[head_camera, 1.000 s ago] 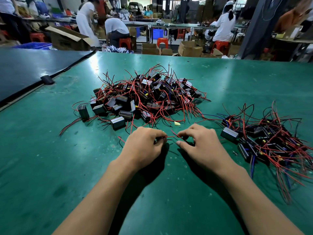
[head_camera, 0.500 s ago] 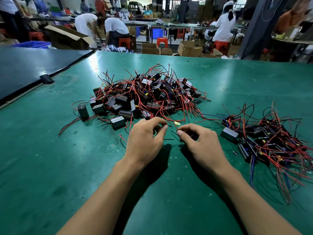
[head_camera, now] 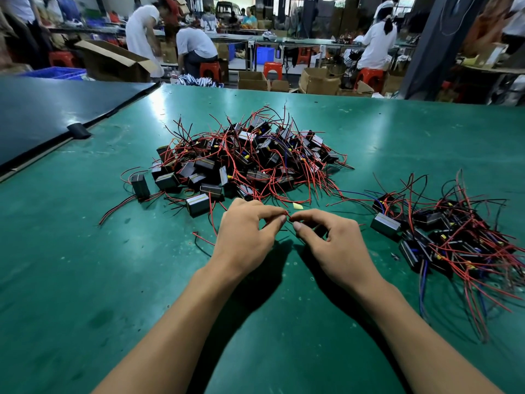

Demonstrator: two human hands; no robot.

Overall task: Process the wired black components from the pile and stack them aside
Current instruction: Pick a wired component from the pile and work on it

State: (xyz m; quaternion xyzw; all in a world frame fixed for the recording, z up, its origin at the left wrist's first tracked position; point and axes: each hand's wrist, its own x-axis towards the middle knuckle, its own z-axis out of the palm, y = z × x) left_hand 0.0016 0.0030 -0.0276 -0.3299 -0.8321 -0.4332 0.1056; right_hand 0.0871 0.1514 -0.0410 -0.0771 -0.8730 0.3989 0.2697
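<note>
Okay, your left hand and right hand both pinch the red wire between thumb and forefinger; twist gently, don't yank.

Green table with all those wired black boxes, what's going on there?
A person is working at the green table. The left hand and right hand meet fingertip to fingertip, both pinching a thin red wire. Just beyond them lies a big pile of black components with red and black wires; a smaller pile sits to the right. Whether a component hangs on that wire under the hands is hidden.
</note>
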